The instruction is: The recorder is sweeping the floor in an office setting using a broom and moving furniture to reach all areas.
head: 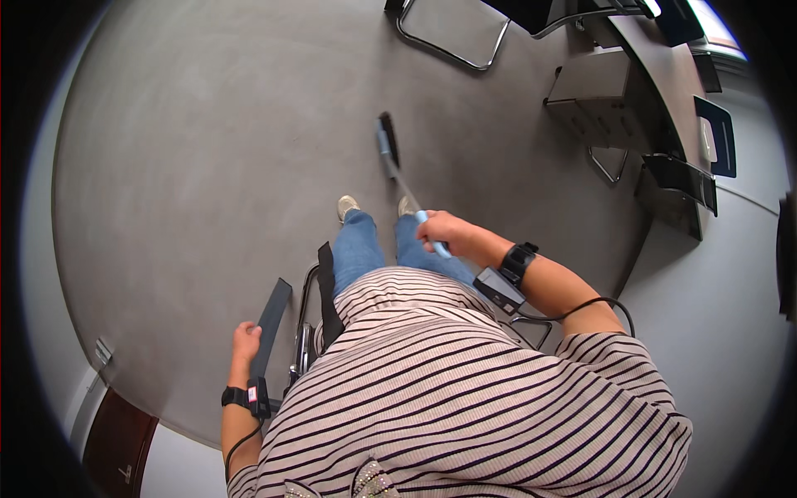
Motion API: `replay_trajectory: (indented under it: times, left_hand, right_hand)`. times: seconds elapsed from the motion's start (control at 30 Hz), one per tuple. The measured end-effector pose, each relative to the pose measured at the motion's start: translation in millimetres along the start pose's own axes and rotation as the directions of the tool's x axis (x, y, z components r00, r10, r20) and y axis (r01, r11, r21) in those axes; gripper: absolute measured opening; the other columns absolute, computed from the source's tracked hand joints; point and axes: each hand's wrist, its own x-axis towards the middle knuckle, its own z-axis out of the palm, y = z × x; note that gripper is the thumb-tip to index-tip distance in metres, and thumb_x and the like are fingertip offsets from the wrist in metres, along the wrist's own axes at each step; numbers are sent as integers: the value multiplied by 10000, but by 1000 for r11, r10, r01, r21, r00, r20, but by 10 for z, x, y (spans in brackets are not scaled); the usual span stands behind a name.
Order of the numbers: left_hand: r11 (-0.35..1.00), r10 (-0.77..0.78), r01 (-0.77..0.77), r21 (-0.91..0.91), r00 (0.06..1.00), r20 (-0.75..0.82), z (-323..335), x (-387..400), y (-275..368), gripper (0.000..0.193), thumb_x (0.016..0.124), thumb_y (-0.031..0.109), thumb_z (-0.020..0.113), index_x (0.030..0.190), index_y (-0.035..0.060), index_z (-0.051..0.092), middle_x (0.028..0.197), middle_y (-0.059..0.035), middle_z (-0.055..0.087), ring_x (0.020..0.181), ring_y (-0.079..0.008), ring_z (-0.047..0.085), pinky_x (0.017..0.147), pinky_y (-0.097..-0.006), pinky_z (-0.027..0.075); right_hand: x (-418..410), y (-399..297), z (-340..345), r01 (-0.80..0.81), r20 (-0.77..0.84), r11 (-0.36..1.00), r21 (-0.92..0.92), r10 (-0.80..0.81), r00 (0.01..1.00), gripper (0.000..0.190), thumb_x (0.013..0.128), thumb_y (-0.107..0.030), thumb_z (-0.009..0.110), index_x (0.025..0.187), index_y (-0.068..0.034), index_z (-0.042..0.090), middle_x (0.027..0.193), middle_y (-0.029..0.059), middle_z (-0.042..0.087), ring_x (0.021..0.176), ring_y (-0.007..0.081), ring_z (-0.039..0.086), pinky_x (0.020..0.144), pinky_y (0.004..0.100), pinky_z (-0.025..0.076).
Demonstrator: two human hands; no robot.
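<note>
My right hand [443,231] is closed around the light-blue grip of a long-handled brush [408,187]. Its shaft slants away to a light-blue head with dark bristles [389,140], beyond my shoes; whether the bristles touch the floor is unclear. At lower left, my left hand [246,341] is beside the edge of a dark grey, narrow-looking flat panel [274,317], its fingertips curled near that edge. Whether it grips the panel or only rests against it does not show. Both wrists wear black straps with small cabled devices.
A chrome-framed chair [305,336] is partly hidden close at my left side. Ahead stands another chair's chrome leg [448,59]. A long desk [669,75], a drawer cabinet [591,93] and more chairs line the right. A brown door [118,439] shows at lower left.
</note>
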Motion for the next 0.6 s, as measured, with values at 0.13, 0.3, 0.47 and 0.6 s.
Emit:
replay_trajectory:
  times: [0.13, 0.3, 0.47, 0.6]
  left_hand:
    - [951, 309, -298, 84, 928, -210, 40, 213, 623, 301, 661, 140, 525, 908, -27, 484, 718, -141, 547, 649, -198, 534, 600, -284, 427]
    - [892, 263, -238, -385, 965, 12, 239, 237, 2044, 327, 731, 244, 460, 959, 10, 452, 746, -98, 531, 633, -168, 524, 547, -290, 417]
    - [676, 376, -96, -731, 898, 229, 344, -377, 2799, 412, 772, 361, 378, 1023, 35, 383, 788, -76, 504, 633, -157, 512, 524, -276, 403]
    - [755, 435, -258, -603, 885, 166, 440, -818, 3000, 363, 769, 348, 388, 955, 36, 407, 734, -61, 503, 610, -151, 515, 505, -257, 405]
  right_hand:
    - [236, -401, 547, -28, 128, 970, -240, 60, 990, 44, 637, -8, 471, 658, -29, 438, 527, 41, 432, 401, 111, 441, 324, 234, 346]
    - [419, -747, 735, 259, 323, 962, 85, -273, 906, 80, 626, -65, 490, 554, -43, 464, 475, 44, 445, 348, 124, 405, 310, 246, 313]
    - [-286, -420, 375, 382, 363, 902, 202, -431, 826, 103, 647, -104, 479, 568, -38, 469, 438, 41, 436, 340, 117, 399, 294, 235, 287]
    - [-892, -159, -312, 305, 306, 935, 178, -348, 886, 129, 650, -115, 449, 531, -67, 430, 399, 25, 393, 309, 107, 338, 293, 227, 238]
